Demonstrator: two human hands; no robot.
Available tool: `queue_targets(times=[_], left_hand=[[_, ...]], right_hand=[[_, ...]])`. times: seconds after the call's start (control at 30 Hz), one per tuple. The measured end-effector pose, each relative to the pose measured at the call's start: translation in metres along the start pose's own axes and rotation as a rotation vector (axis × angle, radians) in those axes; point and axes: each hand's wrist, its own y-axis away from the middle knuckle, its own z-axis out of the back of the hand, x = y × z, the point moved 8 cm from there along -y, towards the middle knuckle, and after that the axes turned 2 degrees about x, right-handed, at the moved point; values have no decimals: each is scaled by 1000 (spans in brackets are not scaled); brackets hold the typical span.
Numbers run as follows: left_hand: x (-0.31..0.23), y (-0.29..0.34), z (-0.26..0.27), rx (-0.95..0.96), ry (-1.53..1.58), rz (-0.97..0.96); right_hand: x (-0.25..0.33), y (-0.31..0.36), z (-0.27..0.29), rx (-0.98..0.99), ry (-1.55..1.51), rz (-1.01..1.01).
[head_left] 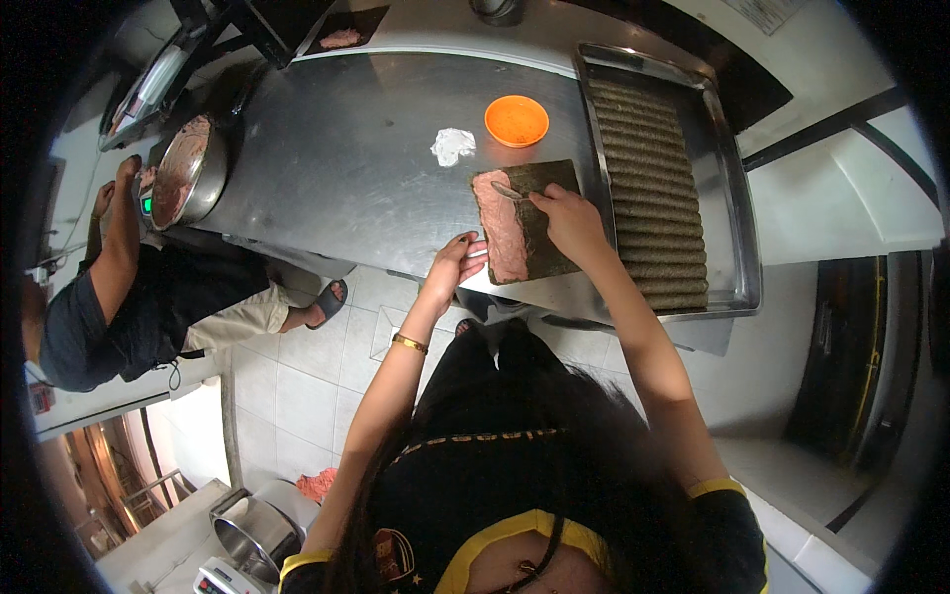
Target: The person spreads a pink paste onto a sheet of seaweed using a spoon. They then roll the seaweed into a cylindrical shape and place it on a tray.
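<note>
A dark seaweed sheet point(556, 238) lies on the steel table in front of me. Along its left part runs a strip of pink minced meat point(503, 233). My right hand point(569, 220) grips the handle of a metal spoon point(509, 192), whose tip rests on the upper part of the meat. At the sheet's left edge is my left hand point(457, 265), its fingers apart and holding nothing, the fingertips close to or touching the edge. Just beyond the sheet stands an orange bowl point(517, 121), with a crumpled white cloth or tissue point(453, 147) to its left.
On the right, a metal tray point(734, 218) holds several seaweed rolls point(648, 188) in a row. A co-worker point(148, 287) stands at the left by a large steel bowl point(203, 178) of meat. Another seaweed sheet point(368, 22) with meat lies at the back. The steel table point(346, 148) extends leftward.
</note>
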Motion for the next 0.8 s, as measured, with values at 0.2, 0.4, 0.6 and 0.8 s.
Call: queue_targets(times=[0.2,0.4,0.6,0.8], left_hand=[[2,0,3,32,23,-2],[4,2,0,70,65,8],[8,2,1,115,64,-2],[3,6,-3,154,59,-6]], right_hand=[[26,20,-22,60,179,46],[32,61,-11,174,-14,49],[4,65,-4,23,-173,-213],[28,86,-32,-27,4,-212]])
